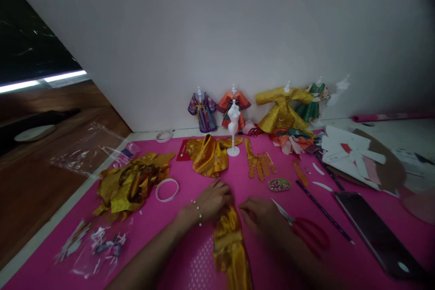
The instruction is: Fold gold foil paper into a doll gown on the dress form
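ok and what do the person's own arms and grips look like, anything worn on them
The left forearm and right forearm are bare where they show, with no sleeve. Around the left wrist is a thin bracelet with pale round beads spaced along it. The left grip and blurred right grip wear no gloves.

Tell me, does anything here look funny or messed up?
Yes: the white mannequin in front looks odd because it is bare, while four dressed mannequins stand behind it. The gold cloth pile at left also looks messy, all crumpled.
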`<state>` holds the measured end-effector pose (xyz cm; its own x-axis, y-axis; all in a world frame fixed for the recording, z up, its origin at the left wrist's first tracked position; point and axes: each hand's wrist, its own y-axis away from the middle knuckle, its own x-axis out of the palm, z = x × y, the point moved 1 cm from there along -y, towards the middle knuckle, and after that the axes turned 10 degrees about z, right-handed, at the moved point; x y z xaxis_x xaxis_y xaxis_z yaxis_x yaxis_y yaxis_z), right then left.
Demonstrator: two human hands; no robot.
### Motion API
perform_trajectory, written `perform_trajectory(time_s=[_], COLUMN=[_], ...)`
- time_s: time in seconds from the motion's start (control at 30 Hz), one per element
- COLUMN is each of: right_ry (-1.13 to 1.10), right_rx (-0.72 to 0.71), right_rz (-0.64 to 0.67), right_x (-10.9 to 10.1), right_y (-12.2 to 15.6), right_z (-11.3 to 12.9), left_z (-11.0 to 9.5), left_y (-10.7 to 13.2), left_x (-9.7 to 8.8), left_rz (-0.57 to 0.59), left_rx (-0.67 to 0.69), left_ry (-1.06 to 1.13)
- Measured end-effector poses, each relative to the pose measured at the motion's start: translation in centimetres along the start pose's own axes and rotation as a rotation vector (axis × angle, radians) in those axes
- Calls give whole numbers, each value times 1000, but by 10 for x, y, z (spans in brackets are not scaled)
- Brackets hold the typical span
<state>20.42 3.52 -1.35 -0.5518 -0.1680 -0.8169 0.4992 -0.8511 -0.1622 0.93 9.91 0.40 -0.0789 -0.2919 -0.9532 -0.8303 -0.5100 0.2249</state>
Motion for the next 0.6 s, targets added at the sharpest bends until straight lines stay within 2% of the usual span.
perform_trajectory(time_s=[0.17,0.37,0.6], right_ry=[82,126,-4], right_rx=[108,181,199], right_rz=[152,320,387], right_x=[1,7,21], right_y=[6,22,42], right_z=[1,15,24], left_z=[-2,-9,-14], left_y=[15,39,58], left_x=[-13,-29,-37], left_rz=[-10,-37,-63], left_rx=[-23,-100,-199], left_ry=[28,110,196])
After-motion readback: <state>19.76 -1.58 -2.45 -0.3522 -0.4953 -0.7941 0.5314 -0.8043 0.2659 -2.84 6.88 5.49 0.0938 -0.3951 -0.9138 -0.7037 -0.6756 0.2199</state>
